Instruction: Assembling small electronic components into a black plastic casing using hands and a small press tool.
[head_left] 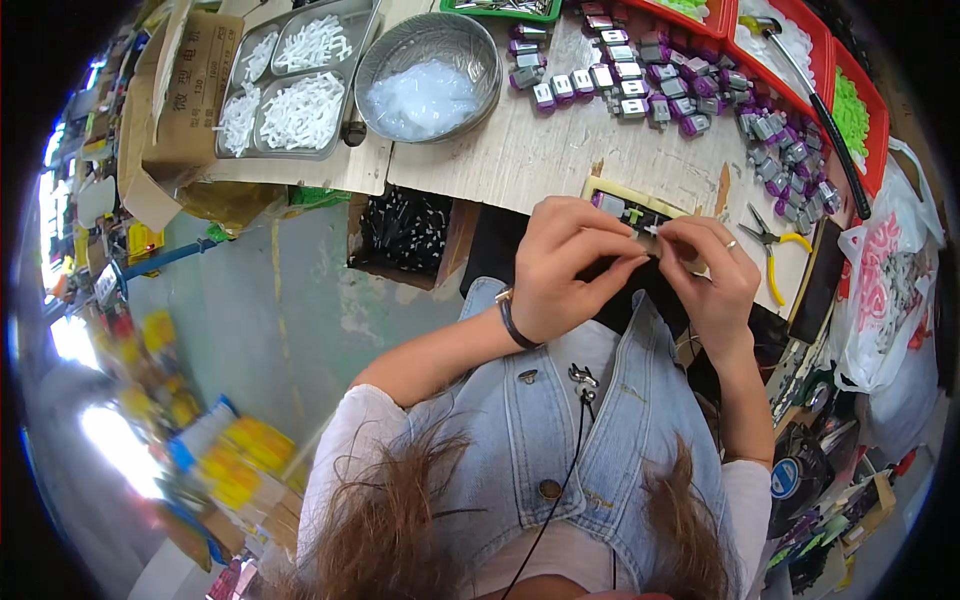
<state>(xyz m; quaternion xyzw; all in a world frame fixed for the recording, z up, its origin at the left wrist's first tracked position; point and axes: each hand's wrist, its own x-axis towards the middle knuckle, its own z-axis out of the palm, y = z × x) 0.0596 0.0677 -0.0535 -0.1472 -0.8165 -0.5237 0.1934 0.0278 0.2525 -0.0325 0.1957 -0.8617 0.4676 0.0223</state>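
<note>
At the table's front edge, both my hands are over a small black assembly set in a cream-coloured holder (603,184). A small motor with a purple end (608,203) and a light-green plastic piece (634,214) show in it. My left hand (568,262) is closed, thumb and forefinger pinched at the assembly's near side; what they grip is too small to make out. My right hand (712,272) pinches beside a small white part (652,230) at the assembly, fingertips close to the left ones. The fingers hide the lower part of the assembly.
Several small purple-ended motors (680,85) lie across the table's far side. Yellow-handled pliers (772,240) and a black-handled hammer (835,130) are at right. Left stand a grey divided tray (335,150) of white parts and a round metal bowl (490,95). Red bins (870,165) line the back right.
</note>
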